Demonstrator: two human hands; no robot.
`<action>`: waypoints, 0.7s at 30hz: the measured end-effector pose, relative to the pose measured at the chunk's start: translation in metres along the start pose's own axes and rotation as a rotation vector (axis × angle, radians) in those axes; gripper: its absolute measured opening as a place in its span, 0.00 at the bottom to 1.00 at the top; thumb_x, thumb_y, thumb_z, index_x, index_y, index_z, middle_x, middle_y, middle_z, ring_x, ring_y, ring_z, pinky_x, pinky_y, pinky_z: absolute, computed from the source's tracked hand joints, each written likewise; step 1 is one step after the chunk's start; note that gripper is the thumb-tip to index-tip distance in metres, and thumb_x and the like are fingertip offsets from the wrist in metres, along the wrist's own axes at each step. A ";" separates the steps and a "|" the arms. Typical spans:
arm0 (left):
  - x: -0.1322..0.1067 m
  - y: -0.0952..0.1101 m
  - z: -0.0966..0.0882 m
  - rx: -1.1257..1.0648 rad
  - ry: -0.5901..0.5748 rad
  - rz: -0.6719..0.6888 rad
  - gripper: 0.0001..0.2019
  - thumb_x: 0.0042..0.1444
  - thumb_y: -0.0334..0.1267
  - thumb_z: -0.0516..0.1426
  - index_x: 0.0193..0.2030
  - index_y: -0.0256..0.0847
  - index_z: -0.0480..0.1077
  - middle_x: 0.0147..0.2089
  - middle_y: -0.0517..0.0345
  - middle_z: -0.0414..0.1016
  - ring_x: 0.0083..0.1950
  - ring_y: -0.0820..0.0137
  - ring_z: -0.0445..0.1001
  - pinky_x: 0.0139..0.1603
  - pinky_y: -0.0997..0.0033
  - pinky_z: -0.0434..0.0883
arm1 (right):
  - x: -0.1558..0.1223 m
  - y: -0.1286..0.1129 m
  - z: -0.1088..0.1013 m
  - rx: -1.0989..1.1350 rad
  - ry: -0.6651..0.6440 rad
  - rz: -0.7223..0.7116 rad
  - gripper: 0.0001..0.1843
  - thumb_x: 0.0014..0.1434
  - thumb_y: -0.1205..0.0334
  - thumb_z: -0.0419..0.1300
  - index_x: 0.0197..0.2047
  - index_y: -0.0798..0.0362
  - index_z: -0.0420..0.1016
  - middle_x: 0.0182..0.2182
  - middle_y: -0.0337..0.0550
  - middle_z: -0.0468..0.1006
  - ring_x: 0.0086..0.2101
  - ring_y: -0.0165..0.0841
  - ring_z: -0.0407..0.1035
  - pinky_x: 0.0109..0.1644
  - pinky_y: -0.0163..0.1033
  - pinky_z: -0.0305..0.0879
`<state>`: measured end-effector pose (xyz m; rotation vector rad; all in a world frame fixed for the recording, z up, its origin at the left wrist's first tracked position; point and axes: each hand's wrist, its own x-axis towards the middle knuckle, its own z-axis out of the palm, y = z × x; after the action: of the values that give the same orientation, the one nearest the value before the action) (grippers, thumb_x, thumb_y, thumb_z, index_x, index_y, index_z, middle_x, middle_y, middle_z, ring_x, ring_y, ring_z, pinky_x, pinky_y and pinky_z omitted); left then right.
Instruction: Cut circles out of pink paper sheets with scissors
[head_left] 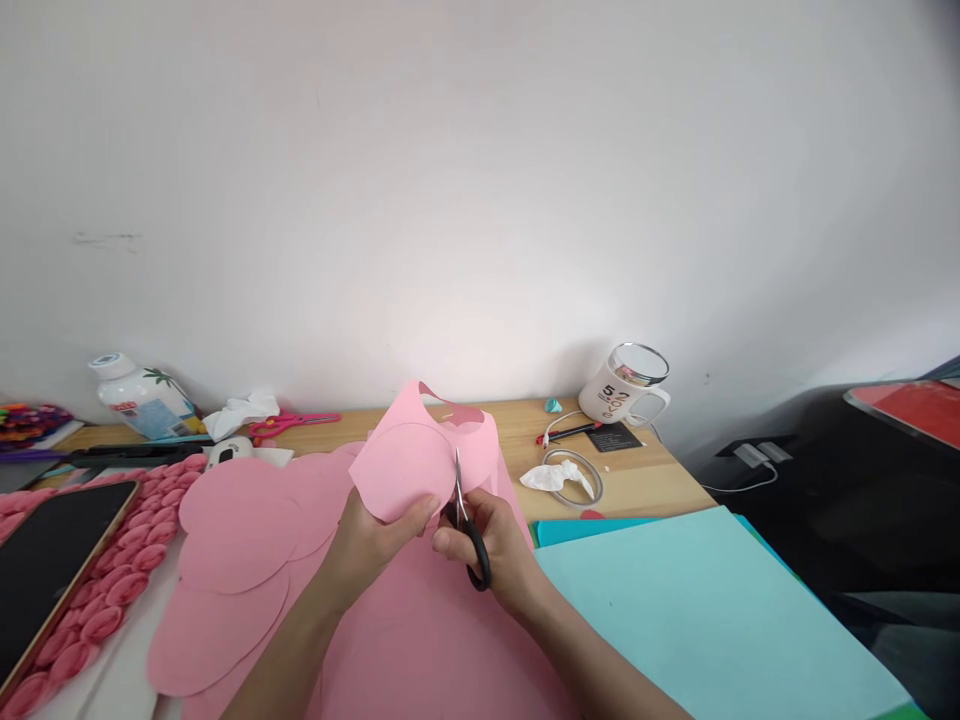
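Note:
My left hand (382,540) grips a sheet of pink paper (405,465) by its lower edge, thumb on top, holding it up off the desk. A round outline is drawn on the paper, and a curved strip with a cut-out opening stands up at its far side. My right hand (491,545) is closed around black-handled scissors (469,535), their blades pointing away from me against the paper. Several pink paper circles (232,540) lie overlapped to the left of my left hand. Beneath both hands lies more pink paper (435,630).
Light blue sheets (697,600) are stacked at the right. A white mug (622,385), a crumpled tissue (559,478) and a coiled cable (596,485) sit behind them. Pink scissors (292,425), a white bottle (146,395) and a phone or tablet (56,565) are leftward.

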<state>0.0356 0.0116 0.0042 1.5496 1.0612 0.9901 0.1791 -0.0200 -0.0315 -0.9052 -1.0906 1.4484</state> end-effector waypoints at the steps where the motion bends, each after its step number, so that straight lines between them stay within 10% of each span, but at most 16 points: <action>1: 0.000 0.000 0.000 0.000 0.000 -0.001 0.06 0.49 0.38 0.59 0.34 0.41 0.68 0.29 0.61 0.72 0.30 0.69 0.71 0.26 0.73 0.69 | 0.000 0.001 0.000 -0.003 -0.001 -0.003 0.20 0.40 0.53 0.71 0.29 0.55 0.66 0.19 0.32 0.63 0.21 0.24 0.52 0.23 0.31 0.47; 21: -0.002 0.007 0.005 -0.024 0.141 -0.024 0.08 0.44 0.40 0.59 0.31 0.39 0.69 0.28 0.58 0.75 0.29 0.69 0.71 0.22 0.73 0.66 | 0.001 0.005 -0.001 -0.012 0.046 0.057 0.20 0.39 0.53 0.70 0.31 0.55 0.69 0.16 0.32 0.67 0.18 0.26 0.61 0.20 0.30 0.57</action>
<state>0.0409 0.0068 0.0096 1.4622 1.1582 1.1044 0.1788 -0.0191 -0.0370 -0.9801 -1.0485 1.4617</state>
